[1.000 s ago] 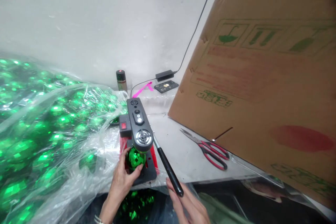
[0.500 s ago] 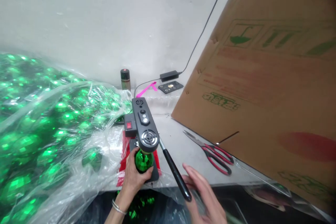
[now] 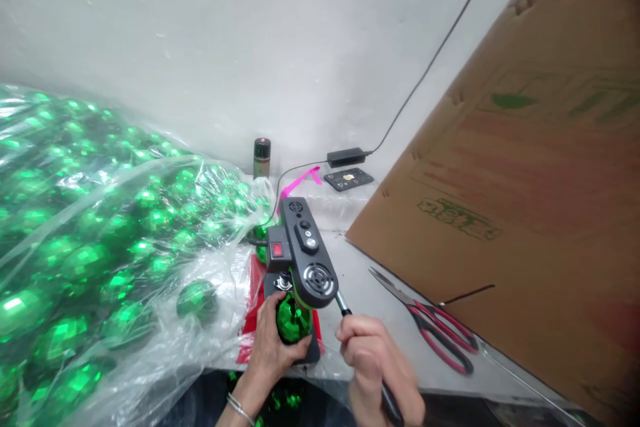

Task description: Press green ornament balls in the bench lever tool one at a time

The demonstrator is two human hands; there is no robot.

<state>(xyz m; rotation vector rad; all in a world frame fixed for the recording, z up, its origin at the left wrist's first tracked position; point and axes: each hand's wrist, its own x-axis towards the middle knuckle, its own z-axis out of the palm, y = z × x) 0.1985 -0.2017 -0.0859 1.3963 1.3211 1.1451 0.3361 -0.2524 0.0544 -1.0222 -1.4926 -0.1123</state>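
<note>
My left hand [image 3: 274,337] curls round a shiny green faceted ball [image 3: 294,320], an ornament by its look, under the head of a small black press-like machine [image 3: 313,253]. The machine carries a red switch [image 3: 277,249] on its side box and stands on a dark base over red sheeting [image 3: 246,345]. To the right, my right hand [image 3: 375,363] is wrapped round the black lever handle [image 3: 391,407] that slopes down from the machine. The ball's top is hidden by the machine head.
A clear plastic bag [image 3: 150,307] full of green balls fills the left. Scissors [image 3: 435,327] lie on the right, beside a big cardboard box [image 3: 500,213]. At the back are a dark-capped bottle [image 3: 261,159], a pink ribbon [image 3: 300,180], a power adapter [image 3: 347,157] and a phone-like slab [image 3: 349,179].
My right hand has gone from open fingers beside the lever to a grip round it. The left hand still holds the ball. The whole view has shifted, with things further right.
</note>
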